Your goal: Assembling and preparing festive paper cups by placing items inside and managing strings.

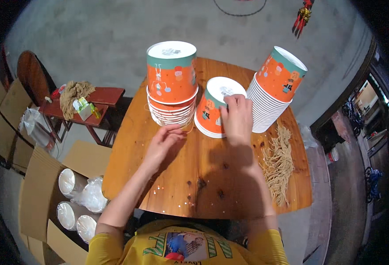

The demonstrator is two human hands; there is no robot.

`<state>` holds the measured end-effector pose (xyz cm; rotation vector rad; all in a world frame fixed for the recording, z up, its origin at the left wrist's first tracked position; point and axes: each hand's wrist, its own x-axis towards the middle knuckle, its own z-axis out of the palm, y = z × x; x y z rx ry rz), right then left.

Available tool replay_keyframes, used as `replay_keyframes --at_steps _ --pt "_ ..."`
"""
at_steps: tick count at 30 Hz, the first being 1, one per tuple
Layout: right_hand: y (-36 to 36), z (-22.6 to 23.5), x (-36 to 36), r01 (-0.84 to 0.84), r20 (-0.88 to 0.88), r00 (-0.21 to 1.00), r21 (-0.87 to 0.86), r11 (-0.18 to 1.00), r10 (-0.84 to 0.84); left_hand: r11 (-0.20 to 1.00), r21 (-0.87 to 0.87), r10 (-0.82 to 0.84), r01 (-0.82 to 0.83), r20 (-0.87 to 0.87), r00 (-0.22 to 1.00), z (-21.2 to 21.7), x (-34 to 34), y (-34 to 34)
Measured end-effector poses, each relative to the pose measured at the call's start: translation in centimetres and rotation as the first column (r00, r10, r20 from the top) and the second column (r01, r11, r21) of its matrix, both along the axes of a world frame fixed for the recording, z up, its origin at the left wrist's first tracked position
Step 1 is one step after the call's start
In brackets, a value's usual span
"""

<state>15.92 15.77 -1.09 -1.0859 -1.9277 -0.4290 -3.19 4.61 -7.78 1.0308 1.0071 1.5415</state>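
Observation:
Upside-down orange paper buckets with green bands and white bases stand in stacks on the wooden table [194, 176]. At the foot of the tall left stack [171, 79], my left hand [164, 143] is closed, fingers pinched on a thin tan string [191, 127] that loops beside the white rims. My right hand [238, 117] is curled against the upper side and base edge of the short middle stack of paper buckets [211, 110], partly hiding it. A taller, leaning stack of buckets [277, 84] rises just right of that hand.
A bundle of tan strings [277, 165] lies along the table's right side. Floor left: an open cardboard box [37, 194] holds white tubs [71, 182] and clear plastic. A red bench [106, 95] bears more tan yarn [76, 97]. White specks dot the table's near part.

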Motion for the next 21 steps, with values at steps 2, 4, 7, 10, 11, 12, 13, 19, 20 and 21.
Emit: replay_keyframes --at_steps 2,4,7,10,11,12,13,19,20,21 --pt "0.2 0.6 1.5 -0.025 0.045 0.999 -0.084 0.996 0.029 0.998 0.024 -0.060 0.064 -0.130 0.990 -1.6 1.9 2.1" --pt "0.2 1.4 1.7 -0.087 0.036 0.995 -0.162 0.983 0.094 0.989 0.046 -0.138 0.144 -0.112 0.984 -3.0 3.7 3.7" --pt "1.1 1.8 2.5 -0.213 -0.088 0.976 -0.189 0.959 0.199 0.998 0.006 -0.067 0.068 -0.063 0.996 -4.0 5.8 5.4" --pt "0.6 2.3 3.1 -0.237 -0.173 0.964 -0.201 0.950 0.204 0.996 -0.089 0.002 0.028 0.317 0.948 -3.5 7.1 6.9" --pt "0.5 2.5 3.4 -0.244 -0.210 0.957 -0.215 0.946 0.199 0.995 -0.096 0.000 0.040 0.381 0.925 -3.9 7.2 7.4" --pt "0.4 2.6 3.7 -0.245 -0.198 0.958 -0.194 0.950 0.206 0.993 -0.103 -0.001 0.052 0.444 0.896 -4.2 7.3 7.9" --pt "0.4 2.7 3.9 -0.242 -0.196 0.959 -0.195 0.951 0.204 0.989 -0.101 -0.045 0.107 0.479 0.876 -4.4 7.2 8.5" --pt "-0.2 2.9 5.0 -0.278 -0.214 0.952 -0.317 0.907 0.217 0.971 -0.116 -0.123 0.211 0.513 0.850 -6.5 7.3 9.1" --pt "-0.2 3.1 5.2 -0.290 -0.217 0.948 -0.301 0.909 0.231 0.969 -0.121 -0.125 0.215 0.512 0.850 -6.4 7.3 9.0" --pt "-0.3 3.3 5.5 -0.302 -0.220 0.944 -0.284 0.910 0.245 0.967 -0.137 -0.120 0.216 0.505 0.855 -6.2 7.4 9.0"
